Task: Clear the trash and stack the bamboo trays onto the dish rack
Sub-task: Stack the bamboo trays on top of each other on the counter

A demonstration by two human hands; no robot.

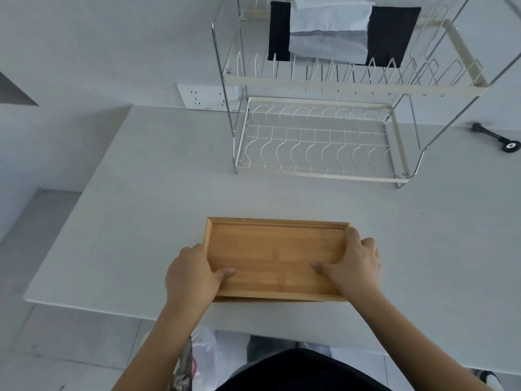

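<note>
A rectangular bamboo tray (275, 251) lies near the front edge of the white table, with the edge of a second tray showing under its front side. My left hand (191, 273) grips the tray's left end, thumb on the inside surface. My right hand (353, 265) grips its right end the same way. The two-tier wire dish rack (318, 142) stands at the back of the table, both tiers bare of dishes. No trash lies on the tabletop in this view.
A black and a white cloth (338, 32) hang behind the rack's upper tier. A small black tool (497, 136) lies at the far right. A wall socket (207, 97) sits left of the rack. A plastic bag (201, 359) hangs below the table's front edge.
</note>
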